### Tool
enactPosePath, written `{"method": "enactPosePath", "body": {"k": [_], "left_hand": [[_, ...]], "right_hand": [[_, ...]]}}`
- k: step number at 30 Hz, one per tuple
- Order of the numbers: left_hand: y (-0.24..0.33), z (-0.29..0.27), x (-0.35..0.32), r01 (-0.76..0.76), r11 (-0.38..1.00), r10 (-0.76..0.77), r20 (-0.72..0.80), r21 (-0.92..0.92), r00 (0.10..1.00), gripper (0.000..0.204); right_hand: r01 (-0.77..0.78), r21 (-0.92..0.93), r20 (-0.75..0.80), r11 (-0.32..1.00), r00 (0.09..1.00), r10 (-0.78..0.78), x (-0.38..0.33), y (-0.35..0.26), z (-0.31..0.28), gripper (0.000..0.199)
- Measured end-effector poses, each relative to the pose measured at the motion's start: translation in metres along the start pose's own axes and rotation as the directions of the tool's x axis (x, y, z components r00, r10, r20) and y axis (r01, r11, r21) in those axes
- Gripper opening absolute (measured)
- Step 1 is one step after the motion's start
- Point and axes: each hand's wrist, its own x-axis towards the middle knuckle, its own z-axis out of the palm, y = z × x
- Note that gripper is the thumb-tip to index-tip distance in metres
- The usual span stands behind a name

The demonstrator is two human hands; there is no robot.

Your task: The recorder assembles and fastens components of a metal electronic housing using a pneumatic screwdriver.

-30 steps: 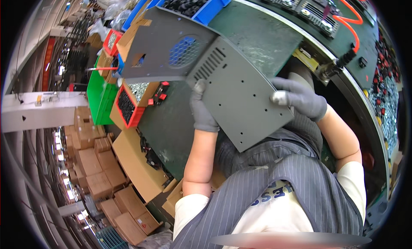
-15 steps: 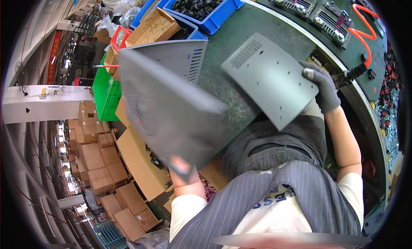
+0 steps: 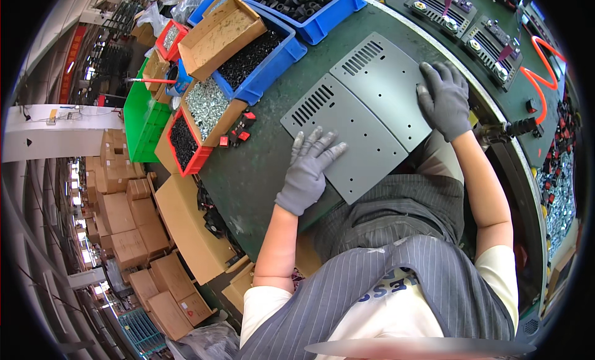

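Note:
Two grey sheet-metal panels with vent slots and small holes lie flat, side by side, on the green tabletop. The left panel meets the right panel along a long edge. My left hand, in a grey glove, rests with fingers spread on the outer edge of the left panel. At the right panel's outer edge, my gloved right hand lies with fingers stretched and thumb apart, touching its border.
Beyond the panels stand blue bins of black parts, an open cardboard box and a red tray. Small red-and-black switches lie left. Fixtures and a coiled orange hose sit at the far right.
The blurred panel at my left hand has come down flat beside the other one. My left hand has opened onto it. The right panel now lies flat and further away.

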Motion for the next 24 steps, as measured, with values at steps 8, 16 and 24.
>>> {"method": "enactPosePath", "body": {"k": [8,16,24], "left_hand": [[0.042,0.002,-0.031,0.138,0.988,-0.143,0.073,0.07,0.987,0.079],[0.041,0.021,-0.022,0.113,0.99,-0.113,-0.004,0.082,0.994,0.086],[0.039,0.019,-0.026,0.127,0.992,-0.128,0.032,0.026,0.991,0.08]], "right_hand": [[0.251,-0.081,0.359,0.965,0.91,-0.207,-0.001,-0.039,-0.015,0.081],[0.496,0.011,0.272,0.868,0.834,-0.48,0.031,-0.079,0.009,0.09],[0.365,0.229,-0.043,0.903,0.93,-0.365,0.131,-0.1,0.03,0.075]]}}
